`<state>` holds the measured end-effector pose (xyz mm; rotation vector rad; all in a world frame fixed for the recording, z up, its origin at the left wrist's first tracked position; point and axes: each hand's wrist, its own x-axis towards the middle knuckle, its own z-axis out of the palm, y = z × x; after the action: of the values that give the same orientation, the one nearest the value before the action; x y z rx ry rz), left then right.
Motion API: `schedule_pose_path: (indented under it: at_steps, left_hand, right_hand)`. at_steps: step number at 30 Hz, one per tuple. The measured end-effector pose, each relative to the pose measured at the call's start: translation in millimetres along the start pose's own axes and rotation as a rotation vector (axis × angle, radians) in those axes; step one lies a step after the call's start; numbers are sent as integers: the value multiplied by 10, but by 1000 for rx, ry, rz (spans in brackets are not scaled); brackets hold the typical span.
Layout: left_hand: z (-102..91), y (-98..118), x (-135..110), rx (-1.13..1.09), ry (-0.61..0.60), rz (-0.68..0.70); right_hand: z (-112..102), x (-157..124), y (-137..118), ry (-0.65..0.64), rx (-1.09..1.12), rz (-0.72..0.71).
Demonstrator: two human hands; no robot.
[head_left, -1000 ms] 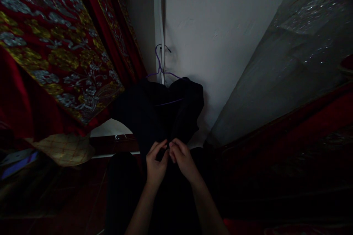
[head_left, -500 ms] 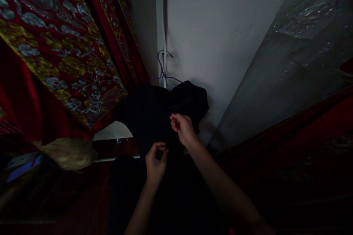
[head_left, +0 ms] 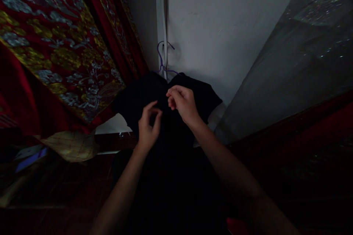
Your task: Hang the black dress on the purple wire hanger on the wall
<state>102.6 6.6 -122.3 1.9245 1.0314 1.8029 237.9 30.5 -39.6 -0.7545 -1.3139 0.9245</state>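
Observation:
A black shirt [head_left: 138, 99] hangs on a purple hanger [head_left: 162, 67] against the wall. My left hand [head_left: 149, 126] is at the front of the shirt, thumb and a finger closed in a pinch on the dark cloth and another finger raised. Higher and to the right, my right hand [head_left: 183, 102] has its fingers curled and pinched at the shirt's front near the neckline. It is too dark to make out the exact fold or edge between the fingertips.
A red cloth with gold and silver embroidery [head_left: 66, 58] hangs at left, with a pale checked cloth [head_left: 71, 147] below it. Clear plastic sheeting [head_left: 275, 69] covers something at right. A white strip [head_left: 165, 14] runs down the wall [head_left: 220, 18].
Both hands have moved up the shirt front, the left one farther. The shirt's right shoulder and sleeve now spread wider to the right. The view has shifted slightly.

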Motion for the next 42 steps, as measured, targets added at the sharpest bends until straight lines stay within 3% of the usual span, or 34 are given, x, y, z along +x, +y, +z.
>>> schedule_pose_path:
  at_steps: [3,5,11,14,16,18,20,23,25,28,31,35,38,40,42]
  left_hand:
    - [-58,265,567,146,-43,245]
    - [-52,310,804,233,-89,312]
    - [35,228,929,379,-165,338]
    - [-115,266,1011,376,13,350]
    - [-335,231,1114,336,241,302]
    - [-606,81,1170,221,482,150]
    - [-845,-169,1083,3,659,-77]
    - [-979,-564,612,-172,637,-317]
    - [-890,-740,169,-384,608,-503]
    - [-614,-824,-383,-537,575,-631]
    - [-368,-709,-578,-681,514,-702]
    - [-153,-291,-478,-857,429,-679]
    - [23,94,-436,-910,263,-586]
    - [122,292,-452,-783,125,-522]
    - [163,409,-461,-588,19,-452]
  right_hand:
    - [-28,0,-66,-32,-49,-75]
    - [-48,14,-66,-32,-99,-111]
    - [-104,68,286,109,-227,-159]
    - [-128,47,553,146,-276,-63]
    - [-151,-45,704,144,-280,42]
    - [-163,-216,810,143,-238,125]
    - [-145,-451,863,133,-151,187]
    - [-53,-847,870,110,22,257]
    - [1,-1080,859,124,122,298]
    - [-54,-1296,864,150,199,358]
    - [-283,-1338,886,153,133,369]
    - [-516,-1310,888,190,-172,254]
    - [-437,-1337,858,77,-178,153]
    - [-311,-1340,827,-59,-69,126]
    - [-202,-1289,793,-116,-22,123]
